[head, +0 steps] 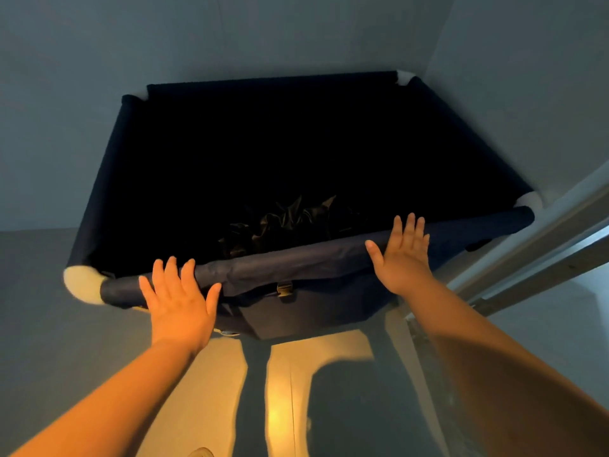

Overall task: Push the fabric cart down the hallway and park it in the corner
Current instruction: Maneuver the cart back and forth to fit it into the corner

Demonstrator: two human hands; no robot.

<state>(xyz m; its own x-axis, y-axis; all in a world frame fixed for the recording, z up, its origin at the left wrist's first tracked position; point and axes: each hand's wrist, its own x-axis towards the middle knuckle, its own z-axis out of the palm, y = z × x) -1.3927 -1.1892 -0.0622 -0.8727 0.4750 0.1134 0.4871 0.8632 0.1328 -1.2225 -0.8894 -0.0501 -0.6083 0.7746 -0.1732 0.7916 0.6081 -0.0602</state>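
fabric cart (164, 179), deep and rectangular, of dark navy cloth stretched over a tube frame, with rounded white corner joints (82, 283) showing at the four corners. pushed up close to two pale grey walls (514, 94) that meet behind its far right corner. inside, at the bottom, crumpled shiny black material (290, 222), hard to make out in the dark. near rail (296, 260) wrapped in slightly wrinkled cloth, with a small buckle (285, 289) just below it. left hand (179, 301) laid flat across the near rail toward its left end, fingers spread and straight, not curled around it. right hand (402, 255) likewise flat and spread toward the right end, fingertips reaching past the rail. bare forearms stretched forward. below, smooth floor (280, 407) lit warm yellow. pale metal frame strips (534, 258) slanting at the right.
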